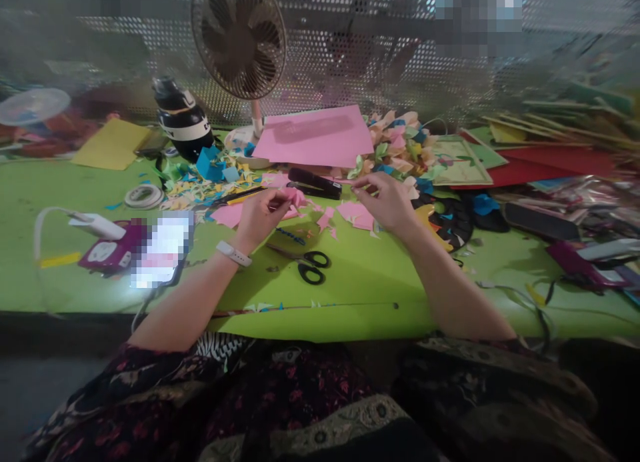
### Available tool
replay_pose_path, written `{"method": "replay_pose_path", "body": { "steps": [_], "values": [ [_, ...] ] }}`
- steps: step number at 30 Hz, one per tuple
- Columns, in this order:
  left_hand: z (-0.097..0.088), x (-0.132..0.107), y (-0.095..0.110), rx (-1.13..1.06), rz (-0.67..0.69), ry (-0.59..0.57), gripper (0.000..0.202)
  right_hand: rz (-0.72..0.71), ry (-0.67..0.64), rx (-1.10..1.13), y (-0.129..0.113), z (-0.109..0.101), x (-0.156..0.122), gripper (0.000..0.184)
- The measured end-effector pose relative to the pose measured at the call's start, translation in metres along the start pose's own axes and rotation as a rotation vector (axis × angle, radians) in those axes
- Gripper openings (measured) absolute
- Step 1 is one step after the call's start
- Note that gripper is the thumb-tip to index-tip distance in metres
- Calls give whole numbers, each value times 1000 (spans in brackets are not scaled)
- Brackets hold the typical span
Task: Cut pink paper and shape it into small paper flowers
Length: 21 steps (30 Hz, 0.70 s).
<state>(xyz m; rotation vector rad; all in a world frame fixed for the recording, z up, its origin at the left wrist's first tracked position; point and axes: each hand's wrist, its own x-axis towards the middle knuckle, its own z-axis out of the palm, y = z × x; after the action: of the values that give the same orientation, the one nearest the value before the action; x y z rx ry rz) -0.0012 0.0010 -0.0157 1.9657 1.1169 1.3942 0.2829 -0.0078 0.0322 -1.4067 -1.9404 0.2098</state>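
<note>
My left hand [261, 214], with a white band at the wrist, pinches a small folded pink paper piece [296, 196] between thumb and fingers. To its right, my right hand [387, 199] hovers with thumb and fingertips drawn together; anything between them is too small to make out. A black stapler [316, 183] lies between the two hands, just beyond them. Scissors [313, 267] with black handles rest on the green table [370, 275] nearer to me. Pink paper scraps [356, 215] are strewn below the stapler.
A fan [240, 39] and a black bottle [183, 119] stand at the back. Near them are a pink sheet [315, 137], a heap of paper flowers [400, 139] and colored scraps [195, 192]. A lit phone [163, 249] lies at left, stacked card [550, 165] at right.
</note>
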Motion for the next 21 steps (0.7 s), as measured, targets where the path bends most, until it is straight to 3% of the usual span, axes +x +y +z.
{"method": "replay_pose_path", "body": {
  "steps": [14, 21],
  "values": [
    [-6, 6, -8, -22, -56, 87, 27, -15, -186, -94, -7, 15, -5, 15],
    [-8, 9, -12, -19, -50, 149, 18, 14, -196, -105, -3, 17, -4, 14]
  ]
}}
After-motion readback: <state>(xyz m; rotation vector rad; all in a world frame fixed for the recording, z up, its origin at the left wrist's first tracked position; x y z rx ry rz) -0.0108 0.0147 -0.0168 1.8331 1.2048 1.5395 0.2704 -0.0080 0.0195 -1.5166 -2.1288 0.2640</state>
